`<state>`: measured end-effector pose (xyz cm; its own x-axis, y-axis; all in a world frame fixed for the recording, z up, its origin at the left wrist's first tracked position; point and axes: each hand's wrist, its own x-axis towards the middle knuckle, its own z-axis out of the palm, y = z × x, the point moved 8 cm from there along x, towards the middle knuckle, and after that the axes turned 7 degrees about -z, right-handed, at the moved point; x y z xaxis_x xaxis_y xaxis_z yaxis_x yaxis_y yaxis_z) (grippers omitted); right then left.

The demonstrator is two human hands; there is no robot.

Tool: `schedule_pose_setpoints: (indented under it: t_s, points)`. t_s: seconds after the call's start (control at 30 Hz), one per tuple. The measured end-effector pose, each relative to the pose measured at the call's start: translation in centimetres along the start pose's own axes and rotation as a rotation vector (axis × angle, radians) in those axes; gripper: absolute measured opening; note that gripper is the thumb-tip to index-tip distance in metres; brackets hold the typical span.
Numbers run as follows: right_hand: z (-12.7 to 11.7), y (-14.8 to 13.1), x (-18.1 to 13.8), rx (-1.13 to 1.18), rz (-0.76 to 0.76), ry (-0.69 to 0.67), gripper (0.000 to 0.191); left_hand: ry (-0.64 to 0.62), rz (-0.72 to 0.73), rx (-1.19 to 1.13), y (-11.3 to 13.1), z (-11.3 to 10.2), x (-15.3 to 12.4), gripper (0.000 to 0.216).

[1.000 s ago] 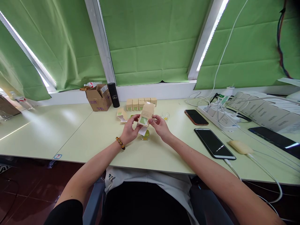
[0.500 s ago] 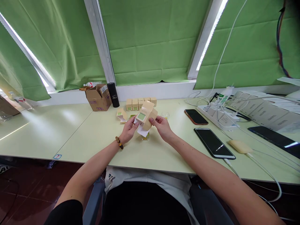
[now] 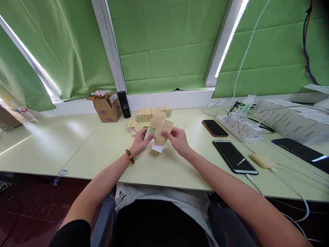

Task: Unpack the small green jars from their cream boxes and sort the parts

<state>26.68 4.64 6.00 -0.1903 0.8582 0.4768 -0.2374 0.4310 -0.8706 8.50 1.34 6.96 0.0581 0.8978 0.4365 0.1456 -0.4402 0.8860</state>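
Between my two hands is a small tan cardboard box with a green window, its flaps spread and a white inner flap hanging low. My left hand pinches its left side; the fingers of my right hand are closed on its right side. Beneath it, a small clear item on the table is mostly hidden. Just beyond my left hand lies an opened tan box. Behind my hands stands a row of several small tan boxes.
A brown carton and a black cylinder stand at the back left. On the right are phones, a white power strip with cables, a beige charger-like object and a row of white boxes.
Both hands have tilted and flattened the box, so its panels spread wider and its top panel stands higher. The clear item below is now more covered.
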Motion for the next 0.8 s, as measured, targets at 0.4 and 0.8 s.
schedule_pose_setpoints:
  t_s: [0.4, 0.8]
  points:
    - [-1.5, -1.3, 0.0, -0.211, -0.209, 0.057, 0.031, 0.247, 0.624, 0.574, 4.5, -3.3, -1.7, 0.019]
    - [-2.5, 0.8, 0.6, -0.318, -0.149, 0.091, 0.024, 0.545, 0.538, 0.707, 6.3, -6.6, -1.1, 0.017]
